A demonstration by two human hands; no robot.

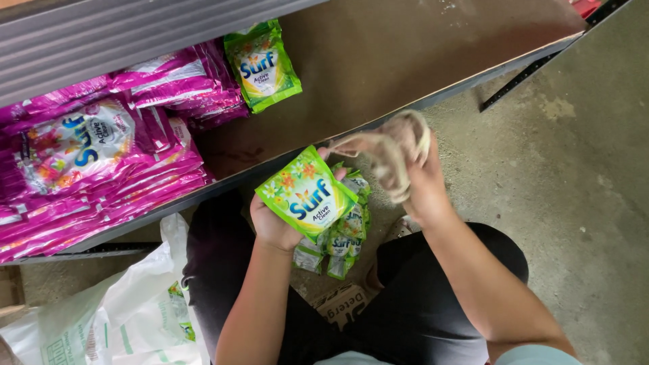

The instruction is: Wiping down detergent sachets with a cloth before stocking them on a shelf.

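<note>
On the shelf [378, 74], pink sachets [88, 162] are stacked at the far left, with one green sachet [262, 64] lying just beside them. The left hand [277, 220] is closed on a green packet [307, 196] at the top of a hanging strip of packets [341, 240] (a firm pinch near the seam looks wise). The right hand [419, 182], blurred, grips a beige cloth [392, 152]. A white plastic bag [135, 311] crowds the person's left knee.

A brown board shelf [405, 54] with a grey metal edge runs across the far side; stained grey concrete floor [574, 182] lies right.
</note>
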